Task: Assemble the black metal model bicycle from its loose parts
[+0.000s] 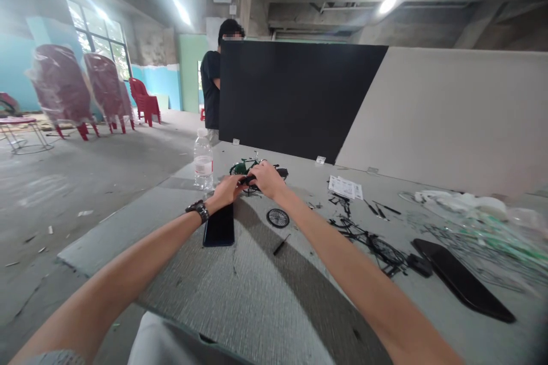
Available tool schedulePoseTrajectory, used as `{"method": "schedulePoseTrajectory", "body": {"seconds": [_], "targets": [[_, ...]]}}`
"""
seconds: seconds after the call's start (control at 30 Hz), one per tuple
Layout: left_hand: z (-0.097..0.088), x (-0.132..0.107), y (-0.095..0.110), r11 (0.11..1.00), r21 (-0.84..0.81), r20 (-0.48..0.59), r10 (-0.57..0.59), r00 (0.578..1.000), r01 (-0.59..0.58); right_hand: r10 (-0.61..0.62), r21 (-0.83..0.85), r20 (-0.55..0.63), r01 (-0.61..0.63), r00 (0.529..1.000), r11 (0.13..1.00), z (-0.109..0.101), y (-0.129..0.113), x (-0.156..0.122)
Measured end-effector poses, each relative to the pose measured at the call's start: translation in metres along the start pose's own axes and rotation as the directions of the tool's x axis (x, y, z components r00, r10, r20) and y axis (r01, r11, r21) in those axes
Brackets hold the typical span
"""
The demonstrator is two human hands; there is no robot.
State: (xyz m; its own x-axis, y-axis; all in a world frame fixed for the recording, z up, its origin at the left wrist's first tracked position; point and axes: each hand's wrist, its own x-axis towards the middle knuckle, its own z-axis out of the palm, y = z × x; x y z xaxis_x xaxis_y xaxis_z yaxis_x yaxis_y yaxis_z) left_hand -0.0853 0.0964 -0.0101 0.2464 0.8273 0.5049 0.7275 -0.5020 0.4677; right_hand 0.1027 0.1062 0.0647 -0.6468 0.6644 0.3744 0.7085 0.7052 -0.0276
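Observation:
My left hand [226,191] and my right hand [267,179] meet at the far side of the table, fingers pinched around a small black part [247,181]; its exact kind is too small to tell. Just behind them stands a green model bicycle [242,166], partly hidden by my fingers. A loose spoked model wheel [278,218] lies flat below my right hand. A thin dark tool, perhaps a small screwdriver [281,246], rests nearer to me. Below my left wrist lies a dark phone [219,227].
A plastic water bottle [203,161] stands left of my hands. To the right lie instruction sheets [345,187], small tools [377,210], black model parts [377,244], a black tray-like object [464,279] and plastic bags [479,211]. A person [211,85] stands behind the black-and-white board [295,97].

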Motion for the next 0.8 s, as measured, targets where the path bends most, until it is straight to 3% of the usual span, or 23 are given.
{"method": "schedulePoseTrajectory", "body": {"seconds": [0.23, 0.47, 0.57, 0.8], "targets": [[0.000, 0.001, 0.001, 1.000, -0.010, 0.006, -0.009, 1.000, 0.009, 0.031, -0.040, 0.046, -0.030, 0.998, 0.999, -0.011, -0.002, -0.005], [-0.001, 0.000, 0.004, 0.999, -0.031, 0.003, -0.010, 1.000, 0.010, 0.034, -0.046, 0.011, -0.034, 0.999, 0.998, -0.015, -0.001, -0.006], [-0.001, 0.000, 0.004, 0.999, -0.037, 0.002, -0.003, 1.000, 0.003, 0.000, -0.091, -0.026, -0.002, 1.000, 0.996, -0.013, -0.002, -0.005], [0.003, 0.000, -0.002, 1.000, -0.006, -0.020, 0.002, 1.000, -0.002, -0.015, -0.160, 0.022, 0.018, 1.000, 0.987, -0.003, -0.002, -0.002]]}}
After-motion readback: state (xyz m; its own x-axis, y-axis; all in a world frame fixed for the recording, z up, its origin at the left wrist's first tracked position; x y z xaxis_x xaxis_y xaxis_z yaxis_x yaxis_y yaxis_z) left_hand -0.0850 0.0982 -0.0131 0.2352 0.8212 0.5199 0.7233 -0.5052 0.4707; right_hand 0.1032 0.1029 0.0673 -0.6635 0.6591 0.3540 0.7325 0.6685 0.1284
